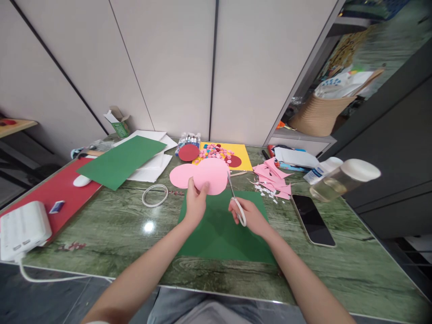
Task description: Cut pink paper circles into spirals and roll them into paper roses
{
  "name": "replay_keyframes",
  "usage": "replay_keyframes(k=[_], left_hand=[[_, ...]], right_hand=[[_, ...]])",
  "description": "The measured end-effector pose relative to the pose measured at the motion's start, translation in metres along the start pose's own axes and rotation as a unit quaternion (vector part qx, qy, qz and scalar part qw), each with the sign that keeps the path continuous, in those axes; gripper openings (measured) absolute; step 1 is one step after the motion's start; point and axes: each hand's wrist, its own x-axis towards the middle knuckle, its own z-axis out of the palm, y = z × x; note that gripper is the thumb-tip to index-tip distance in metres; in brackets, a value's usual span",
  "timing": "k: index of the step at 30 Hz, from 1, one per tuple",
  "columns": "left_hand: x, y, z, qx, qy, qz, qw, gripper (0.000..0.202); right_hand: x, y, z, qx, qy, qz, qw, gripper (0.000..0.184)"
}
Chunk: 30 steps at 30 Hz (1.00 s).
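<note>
While my left hand (195, 203) pinches the pink paper (212, 174) by its lower edge, the paper standing at twelve o'clock from it, my right hand (251, 217) grips the scissors (235, 198), blades at the paper's three o'clock edge, above a green sheet (219, 238) on the surface (337, 270).

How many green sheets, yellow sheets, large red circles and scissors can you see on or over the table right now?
Green sheets: 2
Yellow sheets: 1
Large red circles: 2
Scissors: 1
Total: 6
</note>
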Motion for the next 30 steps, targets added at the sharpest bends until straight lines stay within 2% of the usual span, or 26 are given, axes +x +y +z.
replay_keyframes(k=[4,12,20,30], left_hand=[[-0.0009,0.0003,0.0007,-0.013,-0.022,-0.011,1.000,0.034],[-0.0029,-0.0064,-0.0024,0.055,-0.034,-0.013,0.998,0.030],[-0.0009,-0.0033,0.0001,-0.002,-0.018,-0.002,1.000,0.038],[-0.0004,-0.0019,-0.0001,-0.020,-0.006,0.008,1.000,0.035]], right_hand=[[-0.0011,-0.0007,0.0002,0.000,-0.002,-0.001,1.000,0.032],[-0.0012,0.0023,-0.0015,-0.009,0.003,-0.015,1.000,0.035],[-0.0013,0.0025,-0.0044,-0.011,0.001,-0.026,1.000,0.035],[-0.0014,0.0014,-0.0015,-0.013,0.000,-0.014,1.000,0.033]])
